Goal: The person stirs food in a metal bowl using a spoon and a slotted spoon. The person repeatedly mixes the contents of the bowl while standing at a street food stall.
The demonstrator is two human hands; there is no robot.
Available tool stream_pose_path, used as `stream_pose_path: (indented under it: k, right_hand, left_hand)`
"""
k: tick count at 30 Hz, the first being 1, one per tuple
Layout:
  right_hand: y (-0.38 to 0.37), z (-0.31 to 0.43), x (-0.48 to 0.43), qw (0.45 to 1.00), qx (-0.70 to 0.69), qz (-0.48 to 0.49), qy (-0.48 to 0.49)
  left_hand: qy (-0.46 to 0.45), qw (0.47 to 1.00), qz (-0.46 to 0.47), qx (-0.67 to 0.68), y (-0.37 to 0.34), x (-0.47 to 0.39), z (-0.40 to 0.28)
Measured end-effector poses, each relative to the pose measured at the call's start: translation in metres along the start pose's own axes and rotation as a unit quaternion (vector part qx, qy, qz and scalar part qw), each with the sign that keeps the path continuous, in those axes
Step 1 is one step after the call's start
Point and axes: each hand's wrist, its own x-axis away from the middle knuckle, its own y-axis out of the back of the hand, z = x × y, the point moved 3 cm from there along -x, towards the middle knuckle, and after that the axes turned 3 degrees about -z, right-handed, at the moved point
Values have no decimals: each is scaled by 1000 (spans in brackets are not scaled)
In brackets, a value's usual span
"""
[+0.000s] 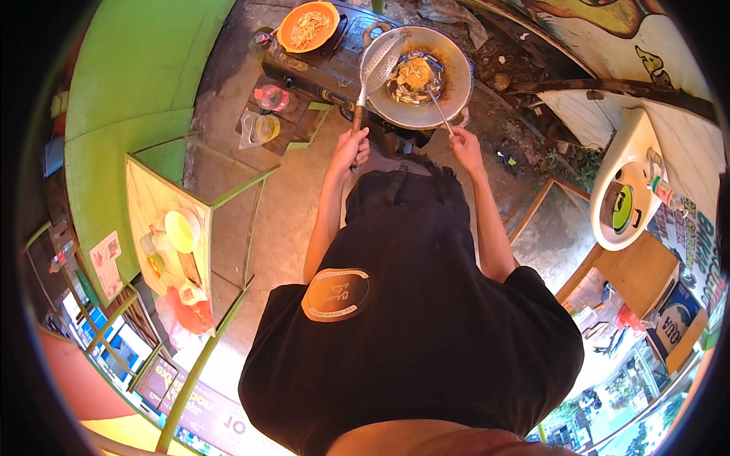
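My left hand (349, 150) grips the wooden handle of a perforated metal skimmer (383, 64). Its head is over the left side of a large metal wok (459, 94). My right hand (466, 149) is closed around the thin metal handle of a cooking utensil (439, 109), whose far end reaches into the wok. Pale strips of food, like cut potato (415, 74), lie in dark oil there, with a golden clump among them. The utensil's head is hidden by the food and oil.
The wok sits on a stove (356, 28), beside an orange bowl (284, 35) of similar strips. A low wooden stand (293, 111) holds a red-labelled bottle (272, 98) and a container of yellowish liquid (266, 129). To the right is a white sink (602, 225); a marble-patterned table (154, 199) stands left.
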Motion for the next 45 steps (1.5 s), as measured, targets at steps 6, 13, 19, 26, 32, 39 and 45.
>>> stream_pose_path:
  k: [6,13,19,26,32,39,45]
  right_hand:
    - [33,42,15,996,73,-30,47]
    - [57,43,-10,989,76,-113,52]
    - [43,35,-50,992,80,-92,37]
    - [3,-5,-76,998,42,51,21]
    - [1,9,-48,994,42,93,-26]
    - [25,52,4,995,73,-54,47]
    - [43,48,12,990,60,-123,35]
  left_hand:
    - [57,995,70,37,-6,-13,-9]
    - [39,997,58,42,-8,-18,-22]
    - [24,998,54,29,-3,-19,-33]
    - [8,998,63,26,6,-17,-36]
    - [-12,999,42,20,10,-15,-32]
    - [5,999,37,16,15,-14,-16]
    - [29,997,49,-45,10,-5,-10]
